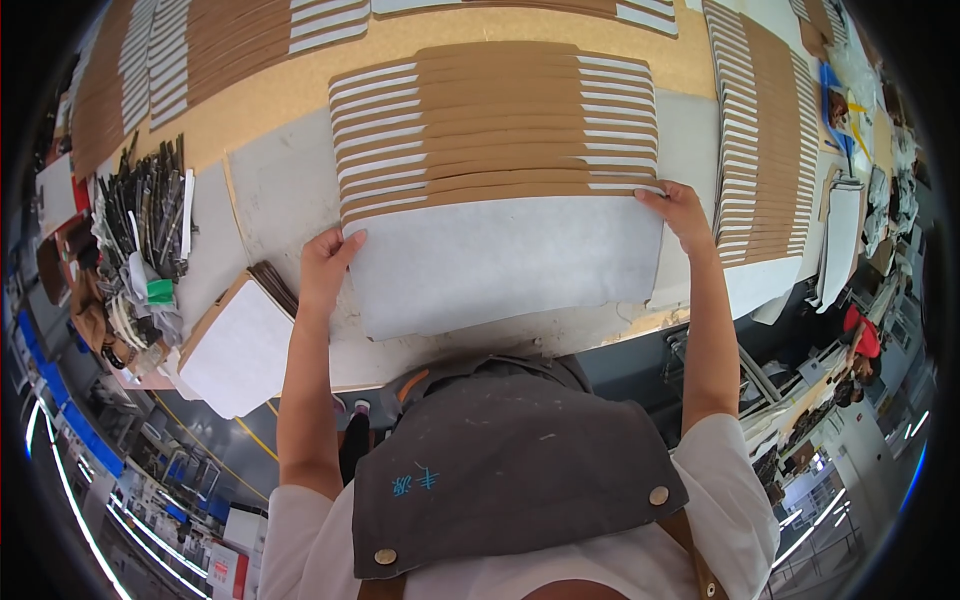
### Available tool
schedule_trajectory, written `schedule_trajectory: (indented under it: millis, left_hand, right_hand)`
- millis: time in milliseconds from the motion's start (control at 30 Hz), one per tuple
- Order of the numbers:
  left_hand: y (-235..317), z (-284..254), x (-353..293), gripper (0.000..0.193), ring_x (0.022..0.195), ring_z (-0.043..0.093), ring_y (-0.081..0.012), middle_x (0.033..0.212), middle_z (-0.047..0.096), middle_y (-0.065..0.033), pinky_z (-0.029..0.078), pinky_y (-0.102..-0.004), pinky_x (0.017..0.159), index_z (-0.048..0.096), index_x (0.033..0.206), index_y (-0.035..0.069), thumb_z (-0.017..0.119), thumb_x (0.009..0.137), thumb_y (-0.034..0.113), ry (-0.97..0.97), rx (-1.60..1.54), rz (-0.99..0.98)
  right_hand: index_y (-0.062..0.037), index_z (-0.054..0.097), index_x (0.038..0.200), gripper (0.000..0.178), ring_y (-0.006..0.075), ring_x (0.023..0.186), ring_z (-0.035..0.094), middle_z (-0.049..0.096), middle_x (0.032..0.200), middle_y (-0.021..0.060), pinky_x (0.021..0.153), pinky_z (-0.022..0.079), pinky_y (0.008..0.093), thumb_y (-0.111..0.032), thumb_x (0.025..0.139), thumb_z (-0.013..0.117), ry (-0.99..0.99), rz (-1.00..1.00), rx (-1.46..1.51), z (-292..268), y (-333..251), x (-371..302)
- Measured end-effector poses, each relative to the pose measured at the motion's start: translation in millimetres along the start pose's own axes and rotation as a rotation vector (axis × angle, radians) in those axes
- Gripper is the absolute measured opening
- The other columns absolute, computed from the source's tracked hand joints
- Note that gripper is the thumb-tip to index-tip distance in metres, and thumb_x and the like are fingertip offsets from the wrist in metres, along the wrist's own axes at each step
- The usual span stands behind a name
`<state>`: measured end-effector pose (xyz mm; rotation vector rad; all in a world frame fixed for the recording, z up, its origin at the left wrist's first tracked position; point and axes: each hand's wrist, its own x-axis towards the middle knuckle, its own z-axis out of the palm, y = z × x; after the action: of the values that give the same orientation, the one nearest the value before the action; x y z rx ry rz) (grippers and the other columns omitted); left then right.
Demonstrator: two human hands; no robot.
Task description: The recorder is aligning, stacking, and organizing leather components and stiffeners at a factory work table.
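Note:
A wide sheet, pale grey-white on its upper face [505, 262], lies in front of me at the near end of an overlapping row of brown panels with white end strips [500, 120]. My left hand [328, 268] grips its left edge near the upper corner, thumb on top and fingers beneath. At the opposite upper corner my right hand [683, 214] pinches the right edge in the same way, its thumb over the white face. The fingers under the sheet are hidden. The sheet's near edge is slightly wavy and reaches toward the front of the table.
More overlapped brown panels [775, 140] run down the right side, and others [215, 50] lie at the far left. A pile of dark, thin strips [150, 215] sits on the left, behind a stack of white-topped pieces [240, 345]. The grey table [280, 180] ends just before my apron.

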<state>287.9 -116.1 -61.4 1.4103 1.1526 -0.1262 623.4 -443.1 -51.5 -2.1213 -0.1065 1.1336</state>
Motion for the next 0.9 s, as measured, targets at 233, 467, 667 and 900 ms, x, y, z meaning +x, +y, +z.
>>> schedule_trajectory:
  millis: [233, 467, 667, 900]
  left_hand:
    - [-8, 3, 5, 0.025, 0.052, 0.037, -0.0048, 0.057, 0.047, 0.0041, 0.030, -0.0229, 0.046, 0.058, 0.069, 0.000, 0.066, 0.081, 0.020, 0.043, 0.090, 0.047]
    - [-6, 5, 4, 0.023, 0.053, 0.037, -0.0043, 0.058, 0.048, 0.0041, 0.029, -0.0222, 0.047, 0.058, 0.070, -0.001, 0.066, 0.081, 0.018, 0.061, 0.096, 0.035]
    - [-4, 6, 3, 0.023, 0.053, 0.038, -0.0041, 0.059, 0.049, 0.0040, 0.030, -0.0217, 0.047, 0.058, 0.070, -0.001, 0.066, 0.081, 0.018, 0.077, 0.101, 0.025]
    - [-8, 6, 6, 0.029, 0.049, 0.039, -0.0087, 0.052, 0.048, -0.0033, 0.034, -0.0266, 0.046, 0.053, 0.064, -0.002, 0.066, 0.079, 0.019, 0.134, 0.348, 0.142]
  right_hand:
    - [0.0050, 0.063, 0.099, 0.029, 0.0099, 0.072, 0.057, 0.065, 0.085, 0.0053, 0.067, 0.045, 0.0231, -0.014, 0.078, 0.067, 0.046, -0.038, 0.004, 10, 1, -2]
    - [0.0038, 0.065, 0.095, 0.030, 0.0103, 0.067, 0.057, 0.065, 0.078, 0.0065, 0.063, 0.046, 0.0247, -0.019, 0.076, 0.068, 0.084, -0.037, -0.157, 9, 9, 4]
    - [0.0024, 0.065, 0.093, 0.031, 0.0115, 0.062, 0.056, 0.064, 0.071, 0.0071, 0.060, 0.045, 0.0268, -0.023, 0.075, 0.068, 0.151, -0.069, -0.258, 12, 8, 2]
    - [0.0022, 0.063, 0.083, 0.030, 0.0176, 0.052, 0.052, 0.057, 0.059, 0.0116, 0.054, 0.043, 0.0303, -0.026, 0.074, 0.069, 0.243, -0.134, -0.397, 17, 5, -2]
